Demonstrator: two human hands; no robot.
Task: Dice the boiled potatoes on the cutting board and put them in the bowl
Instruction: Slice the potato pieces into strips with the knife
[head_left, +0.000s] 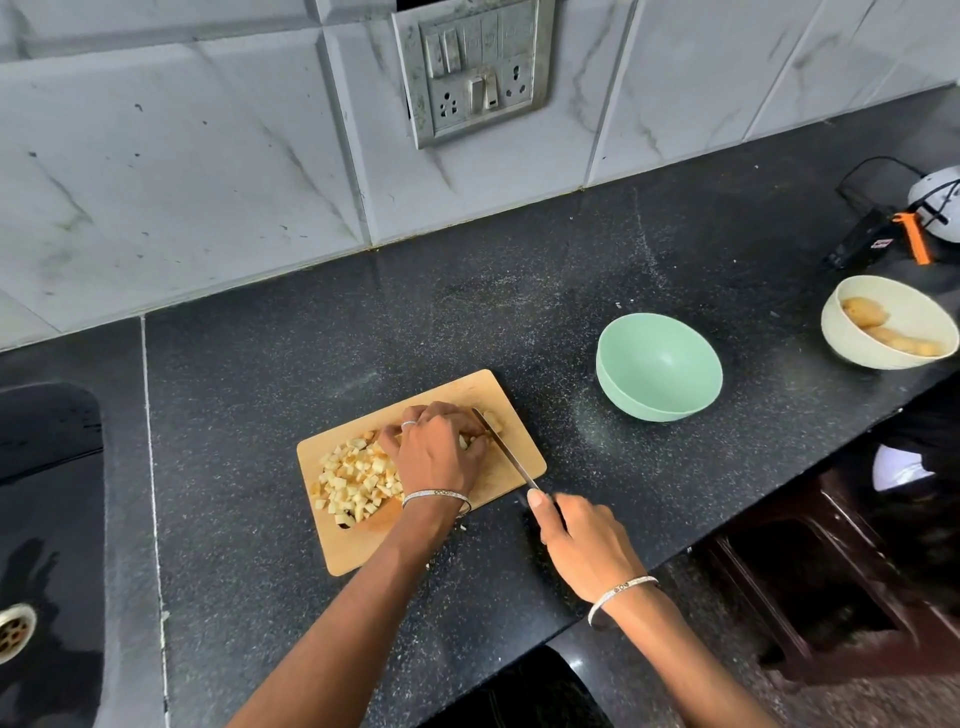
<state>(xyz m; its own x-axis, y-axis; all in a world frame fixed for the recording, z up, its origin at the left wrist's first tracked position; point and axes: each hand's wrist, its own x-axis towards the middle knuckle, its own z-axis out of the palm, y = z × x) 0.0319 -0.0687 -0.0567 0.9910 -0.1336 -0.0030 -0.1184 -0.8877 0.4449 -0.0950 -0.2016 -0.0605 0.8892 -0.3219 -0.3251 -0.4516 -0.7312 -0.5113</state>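
A black sink fills the frame's left edge. At lower centre the cutting board lies near the desk's front edge, with diced potatoes heaped on its left half. The left hand curls its fingers over a potato piece. Just to the right, the knife meets the board, its handle gripped by the right hand. Open desk separates the board from the green bowl. At far right a cream bowl holds whole potatoes. The label on the black device behind it is too small to read.
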